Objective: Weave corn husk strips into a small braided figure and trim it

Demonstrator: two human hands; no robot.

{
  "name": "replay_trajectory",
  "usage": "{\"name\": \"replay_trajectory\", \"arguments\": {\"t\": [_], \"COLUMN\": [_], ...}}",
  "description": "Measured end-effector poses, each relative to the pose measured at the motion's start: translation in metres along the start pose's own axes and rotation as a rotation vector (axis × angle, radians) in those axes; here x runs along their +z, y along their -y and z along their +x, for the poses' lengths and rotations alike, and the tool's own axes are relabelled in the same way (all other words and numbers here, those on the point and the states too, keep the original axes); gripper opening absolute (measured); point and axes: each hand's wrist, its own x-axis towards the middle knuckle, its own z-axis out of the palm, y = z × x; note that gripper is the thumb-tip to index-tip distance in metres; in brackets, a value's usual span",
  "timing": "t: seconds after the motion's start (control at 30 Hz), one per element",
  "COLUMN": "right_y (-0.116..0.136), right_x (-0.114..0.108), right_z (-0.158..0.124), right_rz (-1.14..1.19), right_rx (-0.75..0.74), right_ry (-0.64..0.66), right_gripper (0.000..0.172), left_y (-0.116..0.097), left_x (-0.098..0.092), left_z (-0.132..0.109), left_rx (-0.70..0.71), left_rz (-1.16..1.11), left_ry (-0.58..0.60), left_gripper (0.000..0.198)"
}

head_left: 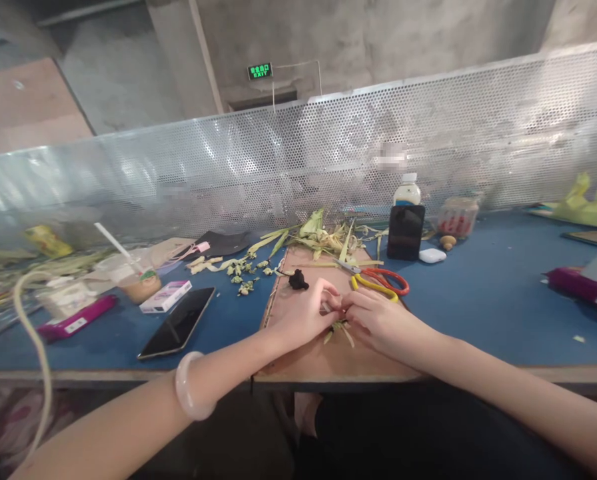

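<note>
My left hand [306, 313] and my right hand [378, 319] meet over a brown board [298, 363] on the blue table. Both pinch a small piece of pale green leaf strip [339, 328] between their fingertips; thin strip ends stick out below the fingers. A pale bangle [187, 387] circles my left wrist. Just beyond my left hand lies a small black object [297, 280]. Scissors with yellow and red handles [378, 281] rest right behind my right hand.
A heap of green leaf strips [323, 239] and small woven bits [243, 273] lies at the board's far end. Two phones [177, 323] [405, 231], a bottle [407, 191], a white earbud case [432, 255], a drink cup [136, 280] and a perforated metal screen [298, 167] surround the work spot.
</note>
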Motion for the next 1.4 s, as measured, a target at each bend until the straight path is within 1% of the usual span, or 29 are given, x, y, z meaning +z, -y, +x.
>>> {"name": "replay_trajectory", "arguments": {"t": [0.13, 0.23, 0.3, 0.4, 0.5, 0.63, 0.8, 0.9, 1.0, 1.1, 1.23, 1.33, 1.4], "right_y": [-0.002, -0.005, -0.007, -0.009, -0.009, -0.008, -0.006, -0.006, -0.007, -0.006, -0.007, -0.010, -0.013], "right_x": [0.002, 0.006, 0.009, 0.012, 0.013, 0.012, 0.009, 0.009, 0.009, 0.009, 0.009, 0.013, 0.016], "right_z": [0.002, 0.002, 0.003, 0.004, 0.005, 0.005, 0.002, 0.001, 0.001, 0.001, 0.000, -0.004, -0.007], "right_rz": [0.019, 0.068, 0.089, 0.121, 0.161, 0.182, 0.185, 0.173, 0.173, 0.167, 0.200, 0.216, 0.204], "right_rx": [0.018, 0.051, 0.124, 0.274, 0.344, 0.321, 0.224, 0.165, 0.141, 0.145, 0.193, 0.237, 0.240], "right_ry": [0.029, 0.005, -0.015, -0.016, -0.021, -0.078, -0.116, -0.106, -0.088, -0.100, -0.122, -0.120, -0.118], "right_gripper": [0.016, 0.014, 0.011, 0.010, 0.011, 0.010, 0.009, 0.011, 0.010, 0.010, 0.011, 0.010, 0.010], "left_y": [-0.001, -0.002, -0.003, -0.004, -0.005, -0.005, -0.007, -0.007, -0.005, 0.000, 0.003, 0.001, -0.002], "left_x": [0.000, -0.001, -0.001, -0.002, -0.002, 0.000, 0.000, -0.001, -0.001, 0.002, 0.005, 0.005, 0.004], "left_z": [0.000, -0.001, -0.002, -0.003, -0.004, -0.005, -0.006, -0.005, -0.004, -0.003, -0.003, -0.003, -0.003], "left_rx": [-0.013, -0.016, -0.016, -0.014, -0.009, 0.003, 0.019, 0.016, 0.000, -0.014, -0.018, -0.026, -0.023], "left_rz": [0.005, 0.023, 0.044, 0.062, 0.079, 0.103, 0.063, 0.042, 0.027, -0.004, -0.052, -0.019, 0.012], "left_ry": [0.018, 0.022, 0.015, 0.018, 0.022, 0.006, 0.019, 0.031, 0.034, 0.015, -0.015, -0.027, -0.024], "left_gripper": [0.022, 0.021, 0.020, 0.021, 0.023, 0.026, 0.030, 0.030, 0.031, 0.031, 0.026, 0.022, 0.016]}}
